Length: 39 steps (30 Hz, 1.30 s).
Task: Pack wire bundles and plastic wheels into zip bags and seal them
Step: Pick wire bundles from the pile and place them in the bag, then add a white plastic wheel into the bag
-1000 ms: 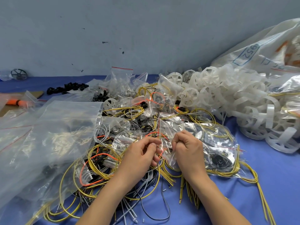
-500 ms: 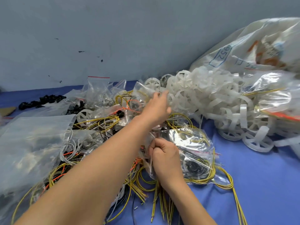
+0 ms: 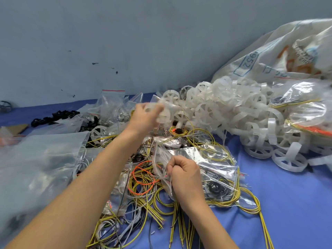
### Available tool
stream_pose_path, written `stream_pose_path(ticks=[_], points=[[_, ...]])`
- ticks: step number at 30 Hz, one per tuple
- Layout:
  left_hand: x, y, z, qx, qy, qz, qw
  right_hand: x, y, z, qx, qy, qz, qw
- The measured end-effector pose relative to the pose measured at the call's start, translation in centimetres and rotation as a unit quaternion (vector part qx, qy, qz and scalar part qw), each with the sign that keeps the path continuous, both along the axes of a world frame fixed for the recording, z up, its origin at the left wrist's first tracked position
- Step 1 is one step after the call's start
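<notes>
Pinching a limp clear zip bag (image 3: 161, 156), right hand (image 3: 183, 171) is risking snagging the white spoked plastic wheel (image 3: 154, 110) left hand (image 3: 142, 118) is gripping.

Left hand (image 3: 143, 115) and right hand (image 3: 184, 170) are bare; left forearm (image 3: 93, 180) and right forearm (image 3: 212, 226) uncovered down to the frame's lower edge.

Grey wall (image 3: 125, 42) — blue tabletop (image 3: 296, 203).
</notes>
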<state>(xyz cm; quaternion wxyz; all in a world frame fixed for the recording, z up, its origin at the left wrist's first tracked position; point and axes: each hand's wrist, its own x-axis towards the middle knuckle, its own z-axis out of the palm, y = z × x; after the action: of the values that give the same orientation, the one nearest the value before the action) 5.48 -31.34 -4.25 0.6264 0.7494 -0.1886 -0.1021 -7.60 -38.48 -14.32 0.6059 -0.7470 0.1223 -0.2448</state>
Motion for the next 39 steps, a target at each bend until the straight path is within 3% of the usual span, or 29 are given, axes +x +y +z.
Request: stream_pose_path(ticks=[1,3,5,8,10,12,14,16,18,23,28,32,35,39], points=[[-1.0,2.3,-0.5,-0.138,0.090,-0.049,0.985,0.0,0.1,0.0,-0.006,0.000,-0.002,1.000],[-3.5,5.9,-2.3,-0.331,0.224,-0.112,0.910,0.0,0.2,0.0,-0.023,-0.004,-0.012,1.000],[-5.8,7.7,-4.6,-0.404,0.296,-0.114,0.858,-0.1,0.3,0.0,-0.051,-0.010,-0.027,0.998],[-8.2,7.7,-6.8,-0.426,0.337,-0.098,0.834,-0.4,0.8,0.1,-0.099,-0.035,-0.045,0.994],[-9.0,7.2,-7.0,-0.401,0.315,-0.113,0.853,-0.6,1.1,0.3,-0.123,-0.053,-0.068,0.989],[-9.4,6.9,-6.9,-0.323,0.254,-0.104,0.906,-0.6,1.2,0.4,-0.140,-0.066,-0.096,0.983],[-9.8,6.5,-6.9,-0.194,0.185,-0.042,0.962,-0.7,1.2,0.5,-0.161,-0.080,-0.118,0.977],[-10.4,6.3,-7.2,-0.055,0.095,0.016,0.994,-0.9,1.1,0.6,-0.189,-0.094,-0.126,0.969],[-10.8,6.3,-7.5,0.015,0.021,0.029,0.999,-1.0,1.2,0.7,-0.219,-0.116,-0.124,0.961],[-11.1,6.9,-8.3,0.072,-0.103,0.015,0.992,-1.1,1.4,0.8,-0.216,-0.144,-0.114,0.959],[-8.7,7.5,-7.8,0.097,0.002,-0.057,0.994,-1.1,1.4,0.7,-0.200,-0.142,-0.094,0.965],[-7.2,7.2,-6.5,0.166,-0.033,-0.093,0.981,-1.2,1.3,0.6,-0.202,-0.151,-0.084,0.964],[-7.0,6.9,-5.1,0.197,-0.013,-0.119,0.973,-1.4,1.5,1.0,-0.203,-0.167,-0.085,0.961],[-6.8,5.9,-3.7,0.186,0.092,-0.098,0.973,-1.8,1.8,1.6,-0.286,-0.212,-0.095,0.930]])
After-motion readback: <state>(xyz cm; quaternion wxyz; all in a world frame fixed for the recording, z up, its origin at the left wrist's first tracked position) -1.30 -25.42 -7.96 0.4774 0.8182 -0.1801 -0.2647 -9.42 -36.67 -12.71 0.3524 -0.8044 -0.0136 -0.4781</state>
